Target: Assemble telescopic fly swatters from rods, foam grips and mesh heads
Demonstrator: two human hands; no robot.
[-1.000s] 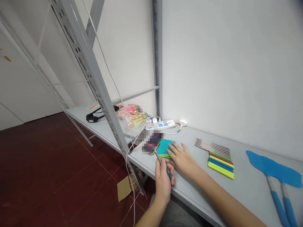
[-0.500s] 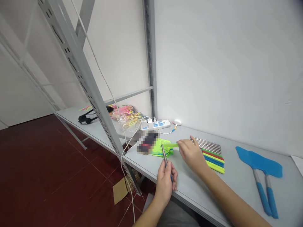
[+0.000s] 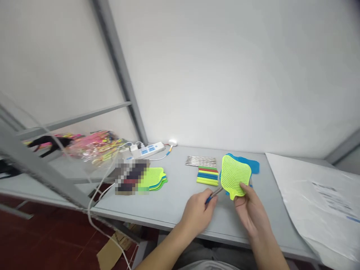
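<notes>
Far to the left of the left hand (image 3: 197, 213), a power strip (image 3: 148, 150) lies at the back of the grey worktop (image 3: 174, 198), with a stack of green swatter heads (image 3: 154, 178) nearer, well apart from that hand. The left hand is closed around a metal rod with a blue grip (image 3: 213, 195), whose tip points toward the right hand (image 3: 251, 210). Beyond both hands lie coloured handle sleeves (image 3: 207, 176) and metal rods (image 3: 201, 161). The right hand pinches the stub of a yellow-green swatter head (image 3: 234, 175), held upright just above the worktop. White sheets (image 3: 315, 195) lie to its right.
</notes>
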